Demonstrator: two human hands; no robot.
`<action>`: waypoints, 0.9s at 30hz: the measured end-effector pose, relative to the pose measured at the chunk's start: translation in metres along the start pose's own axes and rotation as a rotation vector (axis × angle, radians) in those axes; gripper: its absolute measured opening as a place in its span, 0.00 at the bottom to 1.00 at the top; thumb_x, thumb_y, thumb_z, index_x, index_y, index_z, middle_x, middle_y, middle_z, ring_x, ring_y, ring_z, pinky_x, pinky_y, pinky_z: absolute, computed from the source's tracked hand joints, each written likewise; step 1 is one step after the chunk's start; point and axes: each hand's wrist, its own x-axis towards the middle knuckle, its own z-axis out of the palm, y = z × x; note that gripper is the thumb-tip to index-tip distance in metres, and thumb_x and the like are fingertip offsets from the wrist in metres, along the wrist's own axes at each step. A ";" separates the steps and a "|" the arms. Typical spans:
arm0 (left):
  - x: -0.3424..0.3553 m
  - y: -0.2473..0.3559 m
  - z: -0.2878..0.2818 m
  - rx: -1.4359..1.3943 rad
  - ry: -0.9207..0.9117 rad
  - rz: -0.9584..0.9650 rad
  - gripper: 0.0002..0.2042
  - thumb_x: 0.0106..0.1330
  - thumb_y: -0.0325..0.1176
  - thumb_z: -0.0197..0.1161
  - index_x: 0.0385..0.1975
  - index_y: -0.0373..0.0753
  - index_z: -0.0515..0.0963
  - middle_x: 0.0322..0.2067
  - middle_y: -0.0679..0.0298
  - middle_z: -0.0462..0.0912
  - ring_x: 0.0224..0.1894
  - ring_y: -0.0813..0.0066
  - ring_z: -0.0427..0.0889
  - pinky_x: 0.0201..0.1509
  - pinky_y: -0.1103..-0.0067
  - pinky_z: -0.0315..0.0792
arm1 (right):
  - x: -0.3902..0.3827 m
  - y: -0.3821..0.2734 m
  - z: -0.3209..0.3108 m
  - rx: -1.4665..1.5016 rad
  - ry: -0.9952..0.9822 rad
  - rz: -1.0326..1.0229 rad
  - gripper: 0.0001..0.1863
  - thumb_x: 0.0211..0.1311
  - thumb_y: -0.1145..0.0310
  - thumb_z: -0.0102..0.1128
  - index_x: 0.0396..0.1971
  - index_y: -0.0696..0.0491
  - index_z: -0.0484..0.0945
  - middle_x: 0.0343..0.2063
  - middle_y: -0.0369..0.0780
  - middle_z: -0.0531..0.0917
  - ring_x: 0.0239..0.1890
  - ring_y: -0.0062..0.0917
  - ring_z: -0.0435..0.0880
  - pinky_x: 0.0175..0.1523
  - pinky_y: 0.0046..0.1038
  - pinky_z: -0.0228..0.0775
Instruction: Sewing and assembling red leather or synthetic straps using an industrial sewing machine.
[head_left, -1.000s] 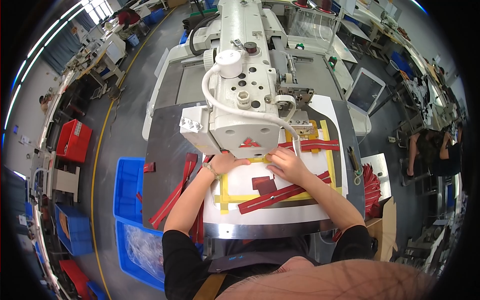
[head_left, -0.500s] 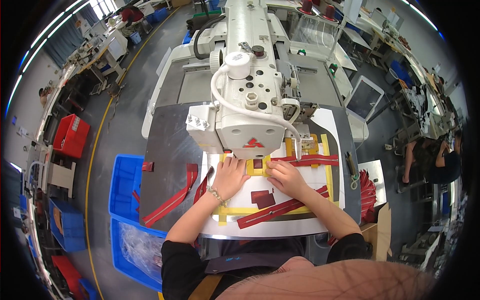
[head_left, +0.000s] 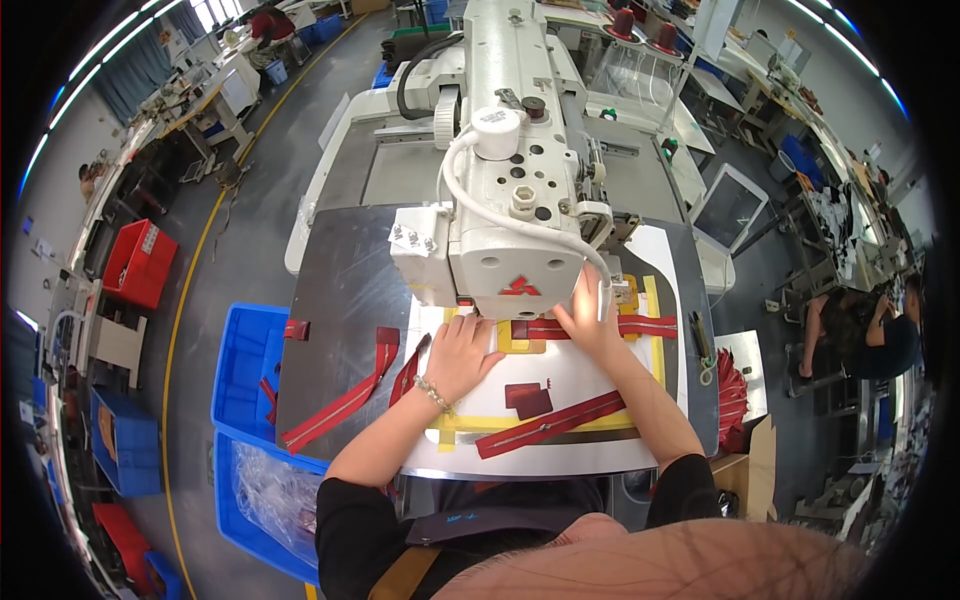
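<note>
My left hand [head_left: 462, 355] lies flat on the white sewing template, fingers stretched out. Its fingertips reach the front of the white sewing machine head [head_left: 515, 265]. My right hand [head_left: 592, 318] reaches up beside the head's right side, thumb spread from the stretched fingers; the fingertips are partly hidden by the white hose. Beneath this hand runs a red zipper [head_left: 648, 326], across a yellow frame piece [head_left: 522, 346]. Closer to me on the template lie a dark red patch [head_left: 528, 400] and a second red zipper [head_left: 548, 424], the latter passing by my right forearm.
Left of the template, another red zipper [head_left: 345, 402] rests on the metal table. Blue bins [head_left: 228, 375] stand at its left edge. Small snips [head_left: 702, 340] and a bundle of red zippers [head_left: 733, 385] are at the right. A screen [head_left: 728, 208] stands beyond.
My right hand has moved up and right, from the yellow frame piece to beside the machine head. The zipper's left end now lies over that piece. My left hand stays nearly in place.
</note>
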 end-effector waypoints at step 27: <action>-0.002 -0.002 0.002 -0.142 0.052 0.029 0.25 0.57 0.44 0.63 0.54 0.43 0.72 0.39 0.60 0.72 0.42 0.64 0.71 0.44 0.70 0.65 | 0.000 -0.008 -0.013 0.648 -0.574 0.216 0.16 0.62 0.64 0.57 0.21 0.60 0.75 0.30 0.42 0.75 0.37 0.31 0.72 0.44 0.30 0.64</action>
